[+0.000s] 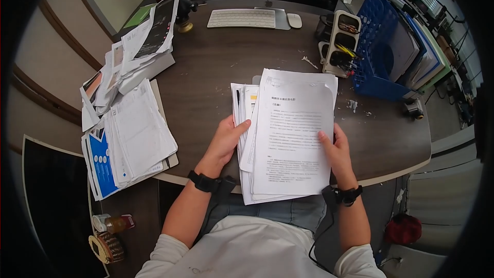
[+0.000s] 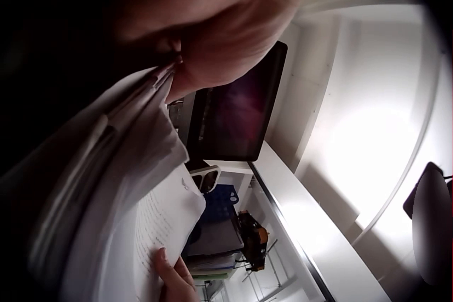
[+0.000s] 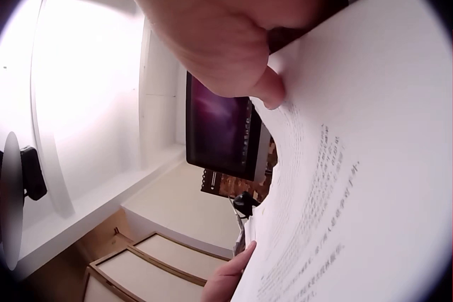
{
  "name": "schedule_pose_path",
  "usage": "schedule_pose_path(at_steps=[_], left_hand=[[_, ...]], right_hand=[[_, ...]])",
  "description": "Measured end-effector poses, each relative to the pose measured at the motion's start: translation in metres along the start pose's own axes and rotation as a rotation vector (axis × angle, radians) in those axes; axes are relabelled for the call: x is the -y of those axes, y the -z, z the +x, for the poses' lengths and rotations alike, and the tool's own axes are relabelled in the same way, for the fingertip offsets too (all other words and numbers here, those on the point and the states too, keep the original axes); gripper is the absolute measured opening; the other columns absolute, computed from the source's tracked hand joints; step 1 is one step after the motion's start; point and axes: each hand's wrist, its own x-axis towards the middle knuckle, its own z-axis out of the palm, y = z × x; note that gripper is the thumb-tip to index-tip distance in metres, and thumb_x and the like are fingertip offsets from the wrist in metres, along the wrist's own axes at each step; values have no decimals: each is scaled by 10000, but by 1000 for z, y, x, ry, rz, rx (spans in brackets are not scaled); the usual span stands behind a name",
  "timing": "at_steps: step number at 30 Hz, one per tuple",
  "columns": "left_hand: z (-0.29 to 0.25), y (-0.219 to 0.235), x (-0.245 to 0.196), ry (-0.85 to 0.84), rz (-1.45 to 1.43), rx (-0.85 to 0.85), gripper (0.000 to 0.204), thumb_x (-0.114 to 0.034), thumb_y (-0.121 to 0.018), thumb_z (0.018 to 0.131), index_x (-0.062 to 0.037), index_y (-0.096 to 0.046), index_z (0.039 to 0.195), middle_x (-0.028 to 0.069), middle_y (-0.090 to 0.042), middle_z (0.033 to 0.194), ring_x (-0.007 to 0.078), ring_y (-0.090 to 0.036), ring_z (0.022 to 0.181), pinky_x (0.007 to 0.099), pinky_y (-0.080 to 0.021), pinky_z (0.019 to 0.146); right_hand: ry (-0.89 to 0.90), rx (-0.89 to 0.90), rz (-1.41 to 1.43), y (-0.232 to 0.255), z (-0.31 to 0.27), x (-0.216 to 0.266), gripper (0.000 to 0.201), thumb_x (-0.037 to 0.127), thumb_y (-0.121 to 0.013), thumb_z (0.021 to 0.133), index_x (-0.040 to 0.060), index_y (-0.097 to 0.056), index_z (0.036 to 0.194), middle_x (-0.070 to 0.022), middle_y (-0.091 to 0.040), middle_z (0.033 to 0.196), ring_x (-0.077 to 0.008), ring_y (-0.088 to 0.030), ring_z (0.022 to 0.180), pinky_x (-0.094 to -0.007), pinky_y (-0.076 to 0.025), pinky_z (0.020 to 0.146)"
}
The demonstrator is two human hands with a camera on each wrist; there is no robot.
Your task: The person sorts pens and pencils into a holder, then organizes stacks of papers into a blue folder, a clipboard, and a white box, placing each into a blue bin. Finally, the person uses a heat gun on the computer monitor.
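Note:
A thick stack of loose papers [image 1: 294, 134] is held between both hands over the desk's front edge, its printed top sheet facing up. My left hand [image 1: 227, 136] grips the left side, thumb on top and fingers underneath. On the right side my right hand [image 1: 337, 153] pinches the sheets, thumb on the printed page. The left wrist view shows the uneven layered edges of the papers [image 2: 134, 153] below the left hand [image 2: 212, 26]. In the right wrist view, the right hand's thumb presses on the printed sheet [image 3: 354, 125].
Messy paper piles [image 1: 136, 134] lie on the desk's left side. A keyboard [image 1: 241, 18] and mouse [image 1: 294, 20] sit at the back before a monitor. To the right stand a pen organizer [image 1: 341, 41] and a blue basket [image 1: 378, 80] with folders. Scraps dot the desk [image 1: 206, 67].

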Motion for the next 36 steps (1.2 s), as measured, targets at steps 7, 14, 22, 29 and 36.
schedule_pose_path(at_steps=[7, 14, 22, 29, 36], left_hand=[[3, 2, 1, 28, -72, -75, 323, -195, -542, 1063, 64, -599, 1248, 114, -687, 1161, 145, -656, 1030, 294, -526, 894], [-4, -9, -6, -108, 130, 24, 459, -121, -743, 924, 39, -533, 1299, 136, -658, 1232, 180, -652, 1090, 320, -534, 938], [-4, -12, -1, -132, 236, 37, 446, 4, -761, 848, 55, -571, 1247, 148, -691, 1169, 204, -684, 1037, 332, -555, 911], [-34, -29, -44, -204, 109, 151, 413, -56, -780, 867, 83, -610, 1216, 150, -705, 1152, 192, -681, 1011, 339, -556, 899], [-85, -104, -142, -969, 591, 43, 148, -27, -761, 884, 26, -733, 1018, 80, -756, 984, 106, -649, 832, 253, -501, 766]], right_hand=[[78, -139, -101, 34, -11, 1, 289, 180, -582, 1022, -86, -692, 997, -89, -662, 1074, -184, -632, 934, -315, -489, 826], [270, -125, -735, -13, -9, 17, 207, 110, -547, 993, -67, -603, 1083, -232, -612, 1138, -416, -615, 986, -452, -493, 855], [368, -175, -635, -35, -1, -5, 374, 50, -599, 940, -68, -497, 1281, -274, -512, 1328, -452, -494, 1246, -459, -403, 1065], [166, -7, 41, -19, -4, 22, 718, 107, -788, 856, -31, -391, 1438, -208, -515, 1407, -293, -516, 1295, -412, -420, 1090], [597, -179, 313, -12, -17, 130, 360, 50, -808, 854, -4, -645, 1171, -64, -706, 1060, -164, -654, 994, -292, -505, 912]])
